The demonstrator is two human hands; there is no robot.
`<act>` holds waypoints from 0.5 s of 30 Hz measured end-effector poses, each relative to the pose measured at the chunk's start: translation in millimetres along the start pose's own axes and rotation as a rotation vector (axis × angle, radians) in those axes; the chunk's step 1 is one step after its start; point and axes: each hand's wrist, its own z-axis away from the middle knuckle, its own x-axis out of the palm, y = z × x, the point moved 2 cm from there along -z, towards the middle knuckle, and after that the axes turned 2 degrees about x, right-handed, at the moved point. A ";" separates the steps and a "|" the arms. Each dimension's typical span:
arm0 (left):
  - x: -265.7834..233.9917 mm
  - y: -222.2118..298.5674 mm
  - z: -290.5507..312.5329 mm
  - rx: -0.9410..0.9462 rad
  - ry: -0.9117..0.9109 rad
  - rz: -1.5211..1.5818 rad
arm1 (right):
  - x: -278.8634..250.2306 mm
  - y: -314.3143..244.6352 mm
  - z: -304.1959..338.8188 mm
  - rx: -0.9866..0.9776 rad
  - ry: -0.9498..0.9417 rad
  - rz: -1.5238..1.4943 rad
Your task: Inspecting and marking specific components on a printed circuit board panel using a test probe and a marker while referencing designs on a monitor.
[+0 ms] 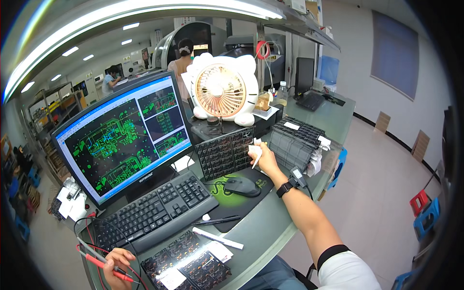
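My left hand (118, 265), at the lower left, is closed around a pair of test probes. One is a red probe (96, 259); the other looks grey, and their leads loop behind the hand. Farther off, my right hand (267, 159) grips the right edge of a black circuit board panel (224, 154), which stands upright behind the mouse. A crumpled white slip of paper (255, 153) shows at those same fingers. Below the keyboard, more black circuit boards (200, 268) lie flat at the desk's near edge, with paper slips on them.
A monitor (123, 137) and black keyboard (157, 210) fill the left. The mouse (241, 186) rests on a mat, with a pen (216, 221) and white marker (217, 238) nearby. A lit fan (221, 89) and stacked board panels (292, 147) stand behind. Two people work farther back.
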 end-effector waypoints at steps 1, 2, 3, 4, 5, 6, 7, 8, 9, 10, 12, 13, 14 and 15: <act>-3.0 6.0 1.1 -0.088 -0.046 0.067 | 3.7 6.6 -2.2 -0.058 0.043 0.049; -2.9 8.7 1.5 -0.175 -0.091 0.134 | 6.4 13.3 -3.4 -0.117 0.086 0.097; -3.5 7.7 6.9 -0.121 0.000 0.072 | 14.7 2.8 -0.5 -0.133 0.076 0.115; -0.5 6.1 10.9 -0.068 0.093 0.006 | 22.5 -8.7 2.4 -0.151 0.063 0.129; -1.0 8.0 13.8 -0.024 0.183 -0.069 | 30.2 -22.1 11.3 -0.158 0.048 0.138; -7.2 5.4 15.2 -0.041 0.133 0.012 | 29.2 -26.7 18.7 -0.202 0.070 0.182; -11.2 1.1 14.4 -0.064 0.189 0.004 | 24.4 -32.3 20.8 -0.298 0.114 0.228; -8.3 -3.0 9.0 -0.082 0.152 0.037 | 11.9 -45.7 24.9 -0.236 0.075 0.255; -3.1 -7.1 3.1 -0.078 0.133 0.033 | -1.8 -51.5 28.6 -0.222 0.140 0.338; 4.5 -9.2 -2.6 -0.116 0.152 0.019 | -16.0 -37.6 24.6 -0.270 0.220 0.394; 2.6 -13.2 -1.8 -0.142 0.134 0.091 | -25.9 -31.6 25.5 -0.274 0.226 0.445; 0.0 -9.0 3.8 -0.188 0.176 0.053 | -21.1 -37.2 33.9 -0.265 0.201 0.506; -0.2 -4.8 6.9 -0.205 0.175 0.082 | -21.7 -37.1 36.9 -0.307 0.232 0.564; 0.0 -0.9 8.1 -0.215 0.162 0.118 | -24.9 -38.6 38.3 -0.234 0.231 0.579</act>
